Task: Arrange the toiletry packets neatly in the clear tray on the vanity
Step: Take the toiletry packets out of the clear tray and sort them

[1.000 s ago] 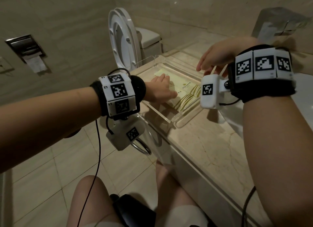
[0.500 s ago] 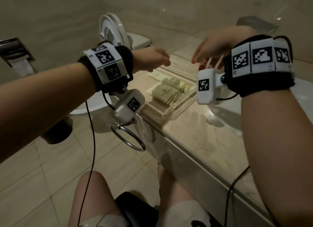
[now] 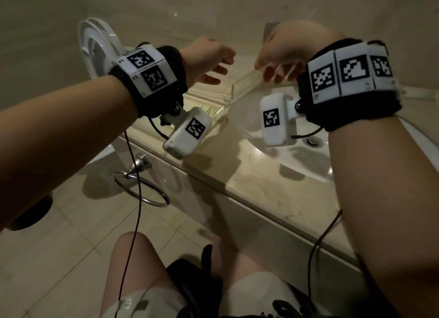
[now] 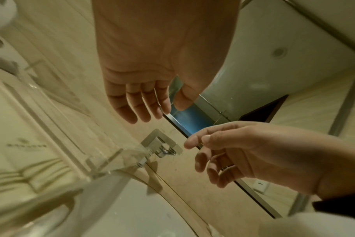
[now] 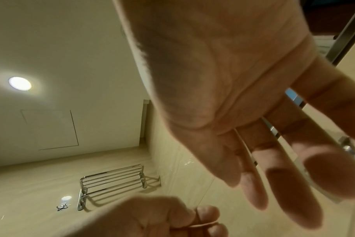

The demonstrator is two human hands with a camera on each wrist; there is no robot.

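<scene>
The clear tray (image 3: 231, 93) stands on the marble vanity (image 3: 259, 194), left of the basin. Pale yellow toiletry packets (image 3: 215, 111) lie flat inside it, mostly hidden behind my left wrist camera; the left wrist view shows the packets (image 4: 26, 145) with a printed logo beside the tray's corner (image 4: 103, 160). My left hand (image 3: 219, 68) hovers above the tray with relaxed fingers and holds nothing. My right hand (image 3: 267, 70) hangs opposite it, a short gap away, fingers loosely spread and empty. Both hands are clear of the tray.
A white sink basin (image 3: 297, 161) lies right of the tray. A chrome towel ring (image 3: 142, 189) hangs on the vanity front. A toilet with raised lid (image 3: 97, 44) stands at the far left. A chrome towel rack (image 5: 111, 179) hangs on the wall.
My left hand has lifted off the packets in the tray and risen. My right hand has also drawn up, and both now hover facing each other above the tray.
</scene>
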